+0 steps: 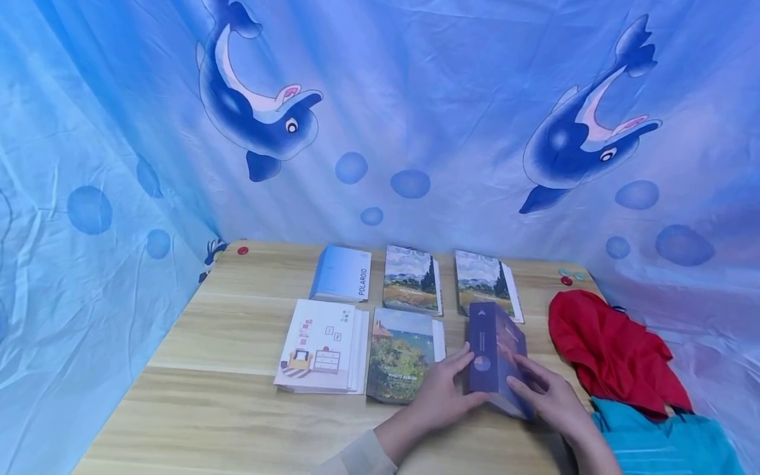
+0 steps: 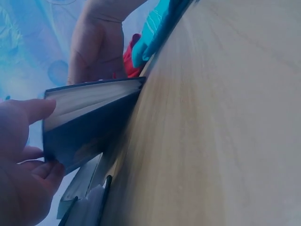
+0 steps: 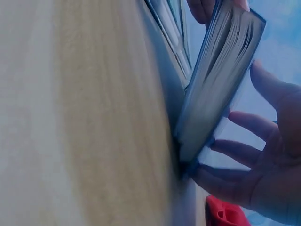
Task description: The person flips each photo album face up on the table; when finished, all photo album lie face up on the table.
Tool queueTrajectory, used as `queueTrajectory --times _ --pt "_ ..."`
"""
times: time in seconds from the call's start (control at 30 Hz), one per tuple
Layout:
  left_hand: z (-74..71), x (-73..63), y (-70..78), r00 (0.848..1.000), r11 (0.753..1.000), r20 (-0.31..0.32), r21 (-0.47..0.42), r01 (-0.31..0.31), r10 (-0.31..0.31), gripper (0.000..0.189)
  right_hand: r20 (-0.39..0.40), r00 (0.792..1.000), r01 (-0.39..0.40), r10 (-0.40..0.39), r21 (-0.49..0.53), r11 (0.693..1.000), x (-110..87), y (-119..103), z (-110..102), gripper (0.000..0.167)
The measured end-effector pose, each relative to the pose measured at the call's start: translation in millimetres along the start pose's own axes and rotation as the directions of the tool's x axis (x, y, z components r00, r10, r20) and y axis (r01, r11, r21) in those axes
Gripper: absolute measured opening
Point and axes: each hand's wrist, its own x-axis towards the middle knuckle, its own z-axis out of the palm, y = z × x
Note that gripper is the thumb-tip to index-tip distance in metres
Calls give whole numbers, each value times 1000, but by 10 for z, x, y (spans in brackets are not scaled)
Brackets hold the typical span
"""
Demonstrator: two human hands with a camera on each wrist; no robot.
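A dark purple photo album stands tilted at the front right of the table, its spine side raised and its right edge low by the tabletop. My left hand pinches the raised spine side, thumb at the near end and fingers along the spine. In the left wrist view that thumb lies against the page edges of the album. My right hand touches the cover from the right. Its fingers are spread and fairly straight in the right wrist view, where the album's pages face the camera.
Left of the hands lie a garden-painting album and a white album with furniture drawings. Behind are a blue Polaroid album and two landscape albums. Red cloth and teal cloth lie at the right edge.
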Motion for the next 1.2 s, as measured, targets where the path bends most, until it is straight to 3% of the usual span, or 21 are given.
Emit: queueTrajectory --times 0.2,0.43,0.6,0.77,0.93,1.03,1.2 --pt "77 -27 0 992 994 79 27 101 -103 81 -25 1000 -4 -1 -179 984 4 67 -7 87" --pt "163 -38 121 951 961 149 -13 275 -270 84 -26 1000 -13 6 -261 965 -3 108 -43 88" --pt "193 -48 146 929 948 195 2 319 -313 85 -52 997 33 -55 -360 932 -10 128 -37 87" --pt "212 -77 144 939 958 208 -31 285 -273 82 -75 993 49 -87 -402 914 -25 117 -26 88" --pt "196 -93 131 958 959 158 -116 260 -241 73 -90 992 43 -84 -385 922 -52 102 -12 95" --pt "174 -87 124 970 962 117 -153 228 -211 67 -123 983 83 -136 -361 929 -68 95 15 94" --pt "95 -95 114 976 962 79 -169 214 -203 65 -151 963 164 -221 -318 934 -86 53 68 86"
